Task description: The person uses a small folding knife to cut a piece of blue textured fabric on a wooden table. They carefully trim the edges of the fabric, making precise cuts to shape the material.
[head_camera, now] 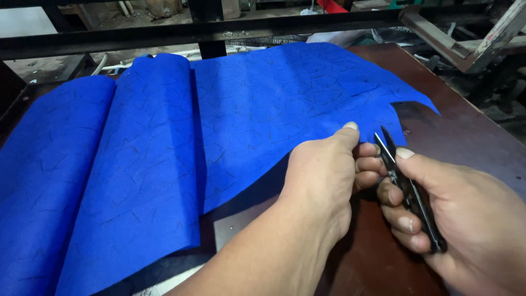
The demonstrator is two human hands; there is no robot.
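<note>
1. Dark brown wood makes up the bench (466, 131), with a black metal bar (219, 33) running across the far side and a cluttered workshop floor beyond it.
2. A large sheet of blue fabric (246, 109), marked with thin dark creases, covers most of the bench from the left edge to right of centre.
3. On the left the blue fabric rises in two soft rolled folds; on the right it lies flat, and its right edge is cut into jagged points.
4. The left hand (323, 175) sits near the middle right, thumb on top and fingers curled under, pinching the near right edge of the blue fabric.
5. The right hand (466, 214) is just beside it on the right, wrapped around a small pair of black thread snips (408, 189).
6. The thread snips point away from the person, their blades slightly parted at the fabric's edge, just right of the left thumb.
7. The two hands are nearly touching at the fingers.
8. A pale flat strip (164, 282) shows at the near edge, below the fabric.
</note>
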